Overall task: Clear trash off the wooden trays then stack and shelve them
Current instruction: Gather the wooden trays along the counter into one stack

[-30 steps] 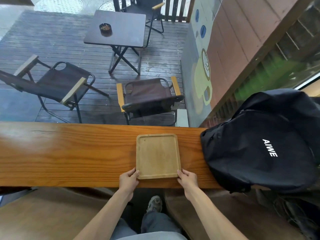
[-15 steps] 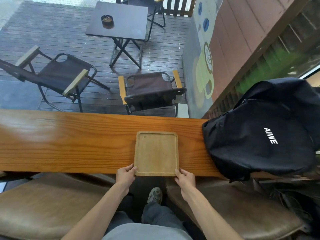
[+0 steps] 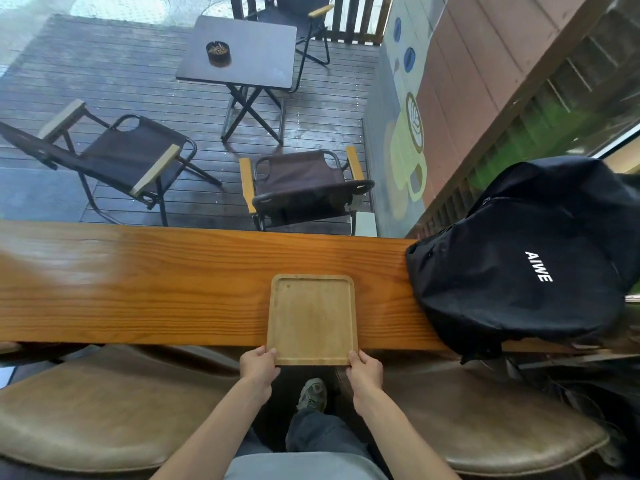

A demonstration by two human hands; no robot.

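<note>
A square wooden tray (image 3: pixel 311 318) with a raised rim and nothing on it lies on the long wooden counter (image 3: pixel 156 285). Its near edge sticks out past the counter's front edge. My left hand (image 3: pixel 259 367) grips the tray's near left corner. My right hand (image 3: pixel 365 370) grips the near right corner. Thumbs rest on top of the rim, and the fingers below are hidden.
A black backpack (image 3: pixel 526 261) marked AIWE sits on the counter just right of the tray. Two brown padded stools (image 3: pixel 104 410) (image 3: pixel 485 420) stand under the counter either side of my legs. Beyond the glass are folding chairs (image 3: pixel 301 188) and a small table (image 3: pixel 242 53).
The tray has slid toward me, so its near edge now overhangs the counter front. Both hands stayed on its near corners and came back with it.
</note>
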